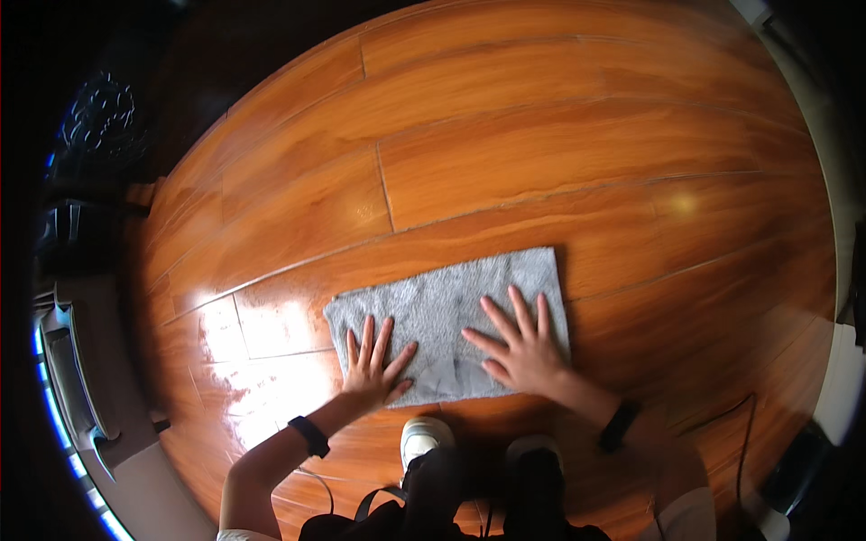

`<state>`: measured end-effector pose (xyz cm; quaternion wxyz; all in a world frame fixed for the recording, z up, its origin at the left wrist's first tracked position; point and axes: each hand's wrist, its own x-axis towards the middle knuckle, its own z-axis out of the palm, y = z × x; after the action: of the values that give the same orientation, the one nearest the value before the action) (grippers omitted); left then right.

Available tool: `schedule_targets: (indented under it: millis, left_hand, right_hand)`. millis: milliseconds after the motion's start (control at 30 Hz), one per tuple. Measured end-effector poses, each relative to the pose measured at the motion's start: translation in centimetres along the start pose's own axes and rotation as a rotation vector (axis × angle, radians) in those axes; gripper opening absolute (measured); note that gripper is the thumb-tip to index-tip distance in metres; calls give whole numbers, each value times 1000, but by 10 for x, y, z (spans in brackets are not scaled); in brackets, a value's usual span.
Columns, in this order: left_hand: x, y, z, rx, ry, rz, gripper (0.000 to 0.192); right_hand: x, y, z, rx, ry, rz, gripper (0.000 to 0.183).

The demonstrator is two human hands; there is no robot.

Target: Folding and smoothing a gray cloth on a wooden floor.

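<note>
A grey plush cloth [440, 311] lies flat on the glossy wood-look floor [487, 176], a little ahead of my feet. On its left end rests my left hand [372, 368], palm down with the fingers spread. My right hand [531, 355] presses palm down near the right end, its fingers also apart. Neither hand grips anything. Around each wrist is a dark band, one on the left [310, 436] and one on the right [619, 426]. Some creases show in the cloth between the hands.
My white-toed shoe [423, 439] stands just behind the cloth. A thin dark cable [746, 439] runs along the floor at right. Brown furniture [88, 379] borders the left side. A pale baseboard [805, 115] curves along the right. Bright glare [270, 372] covers floor left of the cloth.
</note>
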<state>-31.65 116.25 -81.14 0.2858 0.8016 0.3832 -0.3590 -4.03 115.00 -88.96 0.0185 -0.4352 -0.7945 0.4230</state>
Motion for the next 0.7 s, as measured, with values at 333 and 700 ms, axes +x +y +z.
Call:
schedule_targets:
  millis: [333,700]
  left_hand:
    - [88,-30,-25,257,178,-30,70]
    - [221,-25,-137,98,141,-58,64]
  right_hand:
    - [59,53,-4,-164,61,165,46]
    - [75,135,-84,-328,284,277,45]
